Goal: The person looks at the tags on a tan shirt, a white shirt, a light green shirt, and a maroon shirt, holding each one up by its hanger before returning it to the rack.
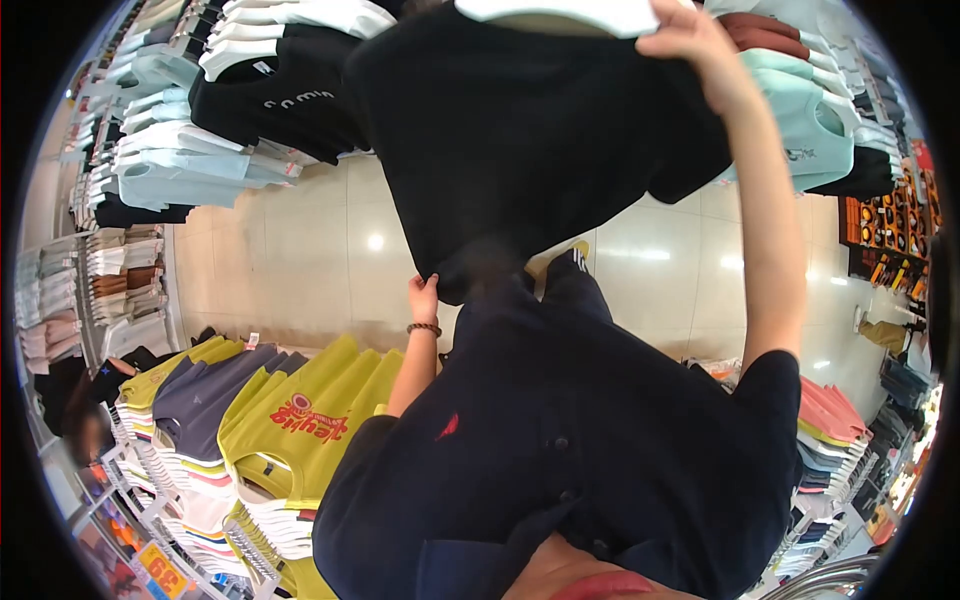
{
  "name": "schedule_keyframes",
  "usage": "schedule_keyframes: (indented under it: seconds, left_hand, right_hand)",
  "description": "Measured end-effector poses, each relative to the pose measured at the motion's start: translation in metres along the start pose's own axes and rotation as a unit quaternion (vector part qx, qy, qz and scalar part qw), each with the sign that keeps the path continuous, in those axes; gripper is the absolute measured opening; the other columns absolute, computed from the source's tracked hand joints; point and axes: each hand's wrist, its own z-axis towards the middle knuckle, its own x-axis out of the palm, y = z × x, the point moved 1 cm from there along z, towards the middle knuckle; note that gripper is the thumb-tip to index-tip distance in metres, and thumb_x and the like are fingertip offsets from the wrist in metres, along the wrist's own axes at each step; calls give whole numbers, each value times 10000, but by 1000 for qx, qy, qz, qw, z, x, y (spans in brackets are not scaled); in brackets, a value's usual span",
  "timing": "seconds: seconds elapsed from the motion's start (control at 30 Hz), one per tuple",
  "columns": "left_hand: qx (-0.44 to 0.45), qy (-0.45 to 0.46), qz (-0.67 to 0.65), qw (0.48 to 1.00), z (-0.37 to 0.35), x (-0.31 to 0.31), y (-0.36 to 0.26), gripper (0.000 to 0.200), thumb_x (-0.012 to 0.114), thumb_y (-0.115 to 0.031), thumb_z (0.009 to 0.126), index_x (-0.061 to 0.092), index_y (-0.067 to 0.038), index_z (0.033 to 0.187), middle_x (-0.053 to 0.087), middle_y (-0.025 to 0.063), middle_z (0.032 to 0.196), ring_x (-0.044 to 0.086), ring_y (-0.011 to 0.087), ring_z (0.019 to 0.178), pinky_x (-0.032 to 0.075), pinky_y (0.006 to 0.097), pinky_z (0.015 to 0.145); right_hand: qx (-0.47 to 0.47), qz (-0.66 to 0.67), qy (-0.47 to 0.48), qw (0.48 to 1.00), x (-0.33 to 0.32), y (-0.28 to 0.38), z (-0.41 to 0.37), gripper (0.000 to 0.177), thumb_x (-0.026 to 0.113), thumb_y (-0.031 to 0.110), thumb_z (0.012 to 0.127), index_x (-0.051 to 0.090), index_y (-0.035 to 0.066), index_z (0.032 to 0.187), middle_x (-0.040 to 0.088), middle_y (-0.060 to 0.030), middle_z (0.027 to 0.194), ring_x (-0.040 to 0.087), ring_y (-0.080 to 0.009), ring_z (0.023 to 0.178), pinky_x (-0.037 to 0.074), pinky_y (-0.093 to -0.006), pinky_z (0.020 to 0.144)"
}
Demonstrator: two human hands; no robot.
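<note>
At the near corner of the black T-shirt, I had the left hand pinched tight on the cloth, a beaded bracelet at the wrist. Farther out, arm stretched, the right hand was clenched on the opposite edge. The shirt hung spread between them, above the tiled floor. Stacked yellow shirts lay just beside the left arm.

Person wears navy polo shirt, red logo, beaded bracelet.
</note>
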Motion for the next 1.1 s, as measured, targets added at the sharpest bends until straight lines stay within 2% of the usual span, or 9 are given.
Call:
schedule_keyframes:
  seconds: [0.07,0.2,0.27,0.4,0.6,0.87,0.93,1.03,1.1]
  left_hand:
    - [194,-71,176,963,-5,26,-14,348,664,-187,945,587,15,1217,665,123,1165,619,211,1106,477,324,982]
    - [105,285,-88,949,-102,127,-162,563,562,-310,1009,382,-10,1450,490,169,1431,501,232,1296,420,349,1068]
    - [132,325,-129,928,-120,159,-182,672,526,-343,1017,227,-47,1541,375,155,1521,406,256,1378,383,439,1089]
    - [134,294,8,946,-120,179,-190,661,636,-132,941,285,-37,1493,464,99,1399,432,193,1315,367,355,1080]
    - [156,267,11,951,-83,179,-216,501,628,1,877,455,-25,1347,591,51,1169,548,130,1091,450,286,930]
    - [268,482,307,776,-97,153,-268,647,706,-58,753,525,-42,1374,661,153,1219,645,241,1115,484,342,968]
    - [247,545,360,716,-105,152,-261,663,716,-83,735,534,-68,1373,659,169,1214,646,286,1125,489,360,965]
    - [265,592,378,660,-117,149,-241,611,705,-47,726,580,-61,1324,685,149,1145,670,277,1041,510,348,903]
    - [217,631,403,626,-121,147,-230,594,693,-51,728,593,-70,1313,677,149,1167,664,268,1068,508,351,917]
  right_hand:
    - [1,71,-30,997,67,8,-30,488,712,62,783,623,16,1261,668,6,1100,595,-102,1048,466,-274,947]
    - [51,169,-56,983,172,-41,-83,475,678,-56,769,605,-32,1238,675,-61,1128,627,-142,1027,508,-319,921]
    - [75,252,-103,959,232,-70,-109,508,641,-70,806,544,-31,1303,643,-86,1199,600,-162,1117,469,-312,983]
    - [69,261,-207,940,298,-110,-134,588,558,-45,854,419,-11,1424,499,-139,1356,516,-242,1255,411,-347,1057]
    - [-10,376,-150,914,278,-45,-110,828,503,-109,724,290,27,1512,363,-144,1510,273,-258,1474,227,-401,1206]
    - [-126,5,-389,912,160,-39,-125,308,621,19,825,632,28,1133,623,-108,1149,573,-262,1125,441,-374,971]
    - [-149,-186,-239,941,143,-48,-131,214,652,108,847,659,45,1052,658,-109,1087,601,-293,1078,448,-378,956]
    - [130,-194,128,964,158,-83,-168,457,565,475,926,723,50,872,701,-160,833,674,-343,754,527,-422,714]
    - [201,-117,237,943,174,-109,-200,524,536,510,949,721,24,881,680,-167,759,662,-316,699,509,-404,681]
